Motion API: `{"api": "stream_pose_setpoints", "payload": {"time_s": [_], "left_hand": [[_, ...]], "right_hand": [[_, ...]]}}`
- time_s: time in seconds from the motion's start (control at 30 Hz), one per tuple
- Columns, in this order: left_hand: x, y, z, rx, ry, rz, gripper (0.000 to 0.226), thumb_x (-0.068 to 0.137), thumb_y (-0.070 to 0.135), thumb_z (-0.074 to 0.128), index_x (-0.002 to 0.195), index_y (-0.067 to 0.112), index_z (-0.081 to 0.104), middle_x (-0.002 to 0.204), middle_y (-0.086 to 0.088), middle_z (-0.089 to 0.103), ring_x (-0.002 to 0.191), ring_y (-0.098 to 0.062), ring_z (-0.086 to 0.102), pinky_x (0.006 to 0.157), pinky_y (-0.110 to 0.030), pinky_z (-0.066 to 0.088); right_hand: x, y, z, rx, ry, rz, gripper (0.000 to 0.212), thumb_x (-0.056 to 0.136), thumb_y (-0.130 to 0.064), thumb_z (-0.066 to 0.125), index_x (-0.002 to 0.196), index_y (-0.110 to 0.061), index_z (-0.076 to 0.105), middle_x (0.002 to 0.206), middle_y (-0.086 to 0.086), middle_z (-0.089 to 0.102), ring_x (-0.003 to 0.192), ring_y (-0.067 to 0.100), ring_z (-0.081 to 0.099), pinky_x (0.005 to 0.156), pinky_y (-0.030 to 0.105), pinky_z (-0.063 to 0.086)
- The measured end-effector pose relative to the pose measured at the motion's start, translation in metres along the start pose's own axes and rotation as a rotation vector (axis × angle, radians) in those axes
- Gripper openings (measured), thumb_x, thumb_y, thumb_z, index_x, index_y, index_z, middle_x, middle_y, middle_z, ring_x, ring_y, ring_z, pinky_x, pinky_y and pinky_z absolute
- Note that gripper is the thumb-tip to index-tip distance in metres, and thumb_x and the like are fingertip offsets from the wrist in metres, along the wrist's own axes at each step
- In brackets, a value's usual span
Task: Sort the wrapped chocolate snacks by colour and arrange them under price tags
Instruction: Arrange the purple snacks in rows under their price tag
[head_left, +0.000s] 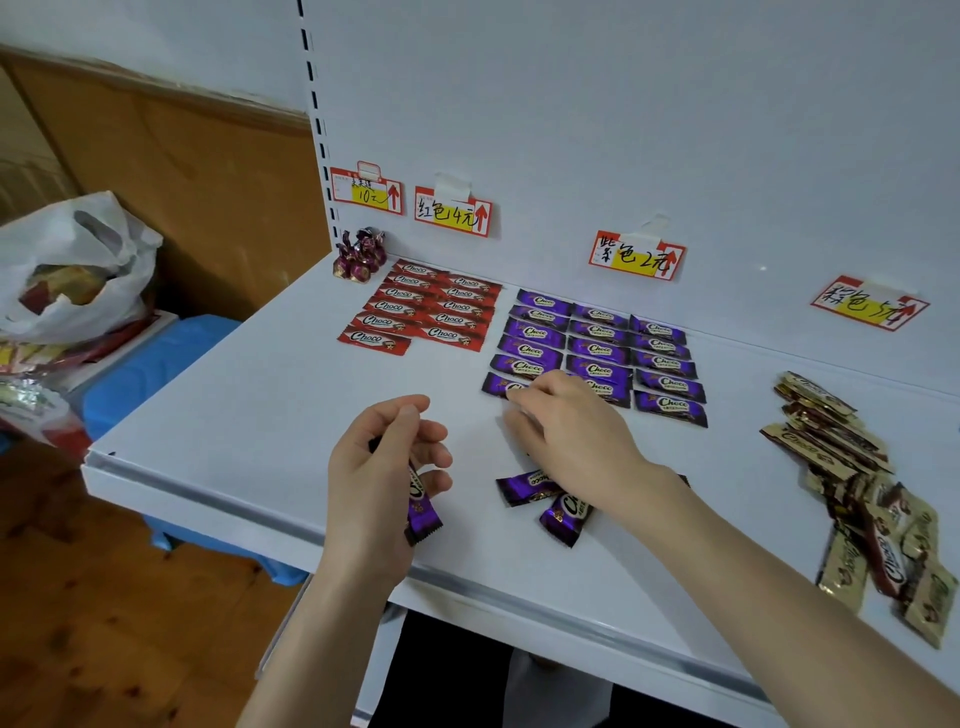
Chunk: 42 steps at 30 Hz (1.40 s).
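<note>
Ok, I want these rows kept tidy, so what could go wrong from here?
The right hand reaches the front of the purple rows, and its forearm passes over two loose purple bars; a careless pull might scatter them or skew the rows. The gold pile lies heaped near the shelf edge and could slip off.

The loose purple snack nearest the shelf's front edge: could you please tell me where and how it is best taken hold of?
Pinch the snack across its narrow width near its lower crimped end, coming from above on the front-edge side. It lies flat and tilted; its upper end runs under the wrist of the right hand, beside a second snack, while its lower end lies clear.
</note>
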<state>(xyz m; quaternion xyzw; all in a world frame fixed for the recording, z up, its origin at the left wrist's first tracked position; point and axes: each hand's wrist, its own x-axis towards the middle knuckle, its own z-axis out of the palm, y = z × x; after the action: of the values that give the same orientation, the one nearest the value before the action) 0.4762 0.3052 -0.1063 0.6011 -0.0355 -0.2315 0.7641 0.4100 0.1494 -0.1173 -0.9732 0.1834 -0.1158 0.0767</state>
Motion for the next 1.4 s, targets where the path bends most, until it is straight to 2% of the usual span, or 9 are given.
{"api": "stream_pose_setpoints", "payload": {"time_s": [0.47, 0.57, 0.63, 0.73, 0.83, 0.9, 1.1, 1.23, 1.4], "left_hand": [[0.002, -0.003, 0.003, -0.037, -0.012, -0.013, 0.022, 0.099, 0.017, 0.045, 0.087, 0.018, 0.064, 0.060, 0.005, 0.065, 0.048, -0.006, 0.058, 0.044, -0.019, 0.050], [0.002, 0.001, 0.009, -0.134, -0.011, -0.060, 0.023, 0.100, 0.019, 0.043, 0.088, 0.017, 0.062, 0.060, 0.002, 0.067, 0.047, -0.008, 0.060, 0.044, -0.020, 0.051], [0.001, 0.004, 0.015, -0.252, -0.001, -0.118, 0.021, 0.099, 0.022, 0.045, 0.089, 0.016, 0.062, 0.060, 0.000, 0.068, 0.049, -0.009, 0.062, 0.045, -0.021, 0.052], [-0.003, 0.007, 0.027, -0.423, -0.003, -0.127, 0.018, 0.097, 0.023, 0.047, 0.093, 0.014, 0.063, 0.066, -0.002, 0.070, 0.057, -0.013, 0.067, 0.050, -0.023, 0.053], [-0.009, 0.008, 0.044, -0.535, 0.002, -0.071, 0.017, 0.098, 0.018, 0.045, 0.095, 0.012, 0.061, 0.070, -0.003, 0.072, 0.064, -0.015, 0.070, 0.057, -0.024, 0.056], [-0.014, 0.007, 0.055, -0.558, -0.036, -0.032, 0.019, 0.099, 0.016, 0.041, 0.097, 0.012, 0.059, 0.075, -0.003, 0.073, 0.073, -0.016, 0.071, 0.065, -0.025, 0.058], [-0.023, -0.008, 0.064, -0.144, -0.277, 0.168, 0.028, 0.102, 0.024, 0.033, 0.100, 0.016, 0.059, 0.093, 0.003, 0.074, 0.091, -0.011, 0.069, 0.075, -0.021, 0.056], [-0.023, -0.012, 0.058, 0.139, -0.337, 0.247, 0.012, 0.090, 0.018, 0.057, 0.081, 0.023, 0.064, 0.072, 0.008, 0.071, 0.066, -0.004, 0.066, 0.057, -0.016, 0.052], [-0.027, -0.012, 0.062, 0.152, -0.325, 0.251, 0.012, 0.082, 0.011, 0.066, 0.077, 0.021, 0.062, 0.060, 0.008, 0.068, 0.054, -0.004, 0.064, 0.049, -0.012, 0.048]], "right_hand": [[0.005, 0.005, 0.004, 0.007, 0.032, -0.014, 0.033, 0.099, -0.031, 0.036, 0.117, -0.016, 0.059, 0.113, 0.002, 0.053, 0.102, 0.018, 0.046, 0.072, 0.026, 0.037], [0.004, 0.005, 0.001, 0.037, 0.009, -0.027, 0.034, 0.098, -0.031, 0.038, 0.122, -0.016, 0.056, 0.118, 0.002, 0.053, 0.107, 0.018, 0.045, 0.082, 0.027, 0.039], [0.000, 0.003, -0.008, 0.167, 0.055, -0.003, 0.032, 0.097, -0.029, 0.041, 0.121, -0.016, 0.058, 0.114, -0.001, 0.055, 0.107, 0.013, 0.047, 0.085, 0.022, 0.038], [-0.015, -0.007, -0.026, 0.542, 0.136, 0.092, 0.020, 0.093, -0.027, 0.049, 0.096, -0.018, 0.067, 0.087, -0.014, 0.062, 0.086, 0.000, 0.054, 0.074, 0.011, 0.041], [-0.037, -0.022, -0.042, 0.879, -0.039, 0.179, 0.014, 0.086, -0.030, 0.060, 0.080, -0.019, 0.068, 0.073, -0.006, 0.068, 0.068, 0.004, 0.064, 0.064, 0.016, 0.051], [-0.049, -0.029, -0.047, 1.015, -0.125, 0.221, 0.006, 0.082, -0.025, 0.066, 0.079, -0.020, 0.068, 0.065, -0.005, 0.069, 0.058, 0.005, 0.063, 0.054, 0.016, 0.047], [-0.064, -0.011, -0.058, 1.149, -0.020, 0.360, 0.007, 0.082, -0.011, 0.065, 0.078, -0.015, 0.067, 0.059, -0.006, 0.064, 0.056, 0.003, 0.056, 0.054, 0.017, 0.046], [-0.073, 0.009, -0.064, 1.137, 0.044, 0.392, 0.004, 0.083, -0.009, 0.064, 0.082, -0.013, 0.066, 0.057, -0.008, 0.064, 0.056, -0.001, 0.057, 0.054, 0.014, 0.047], [-0.082, 0.022, -0.065, 1.105, 0.040, 0.373, 0.008, 0.082, -0.008, 0.066, 0.078, -0.015, 0.064, 0.058, -0.009, 0.065, 0.056, -0.001, 0.059, 0.054, 0.013, 0.046]]}}
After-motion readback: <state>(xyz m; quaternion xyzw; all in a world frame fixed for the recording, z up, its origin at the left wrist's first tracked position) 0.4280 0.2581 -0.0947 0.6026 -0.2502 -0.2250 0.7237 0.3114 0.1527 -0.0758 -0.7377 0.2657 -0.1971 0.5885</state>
